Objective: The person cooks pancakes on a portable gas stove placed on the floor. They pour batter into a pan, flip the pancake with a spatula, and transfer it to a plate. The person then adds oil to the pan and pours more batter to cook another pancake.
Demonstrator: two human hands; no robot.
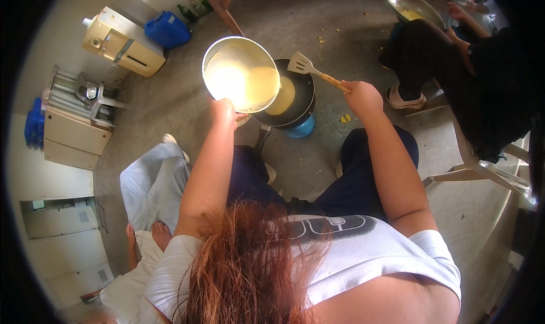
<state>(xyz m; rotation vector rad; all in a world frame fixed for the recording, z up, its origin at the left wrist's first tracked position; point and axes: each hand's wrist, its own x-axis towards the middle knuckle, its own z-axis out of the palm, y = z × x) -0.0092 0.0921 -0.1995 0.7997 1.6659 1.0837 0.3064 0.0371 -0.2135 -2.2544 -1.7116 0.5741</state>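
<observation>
In my left hand (223, 114) is a round metal bowl (210, 53), tilted towards the frying pan. Pale yellow batter (260, 87) lies against its right side, and bright glare hides part of the inside. A dark frying pan (303, 95) stands below and to the right, on top of a blue object (301, 129). Yellow batter (284, 97) covers part of the pan's bottom; the bowl hides the rest. My right hand (364, 97) grips the wooden handle of a slotted spatula (300, 64), whose pale head is raised over the pan's far right rim.
A seated person (447, 64) is at right beside a large metal basin (419, 2). Another person in grey trousers (155, 183) sits at left. Yellow scraps (345, 118) dot the concrete floor. A wooden table leg (230, 19), blue jerrycan (168, 29) and water dispenser (123, 45) stand farther off.
</observation>
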